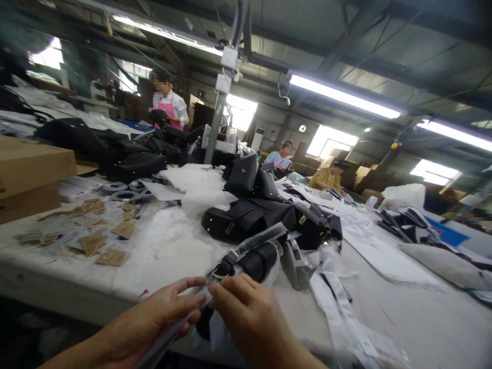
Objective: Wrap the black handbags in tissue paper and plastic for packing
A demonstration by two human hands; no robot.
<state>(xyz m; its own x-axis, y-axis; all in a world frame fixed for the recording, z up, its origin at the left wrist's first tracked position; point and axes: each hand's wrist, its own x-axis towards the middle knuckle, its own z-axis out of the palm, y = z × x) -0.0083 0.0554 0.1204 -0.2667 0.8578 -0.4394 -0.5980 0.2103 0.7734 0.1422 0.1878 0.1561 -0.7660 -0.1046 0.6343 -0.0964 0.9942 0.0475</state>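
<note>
Both hands meet at the table's front edge on a black bag strap (pixel 227 262) with a metal buckle, partly wrapped in clear plastic film. My left hand (pixel 169 310) pinches the film-covered part, thumb and fingers closed, and the wrapped length trails down toward me. My right hand (pixel 249 312) curls over the strap just beside the buckle; its fingertips are partly hidden. Right behind lies a rolled black strap (pixel 260 260) in film. Farther back, black handbags (pixel 253 218) with gold-coloured fittings lie in a heap. A grey tape dispenser (pixel 298 269) stands right of the strap.
Cardboard boxes (pixel 34 171) stand at the left edge. Brown tags (pixel 111 256) with cords lie scattered on the white table (pixel 161 271). White paper sheets (pixel 200 187) cover its middle. A post (pixel 217 123) rises behind. Several people work farther back. Plastic strips (pixel 346 323) lie on the right.
</note>
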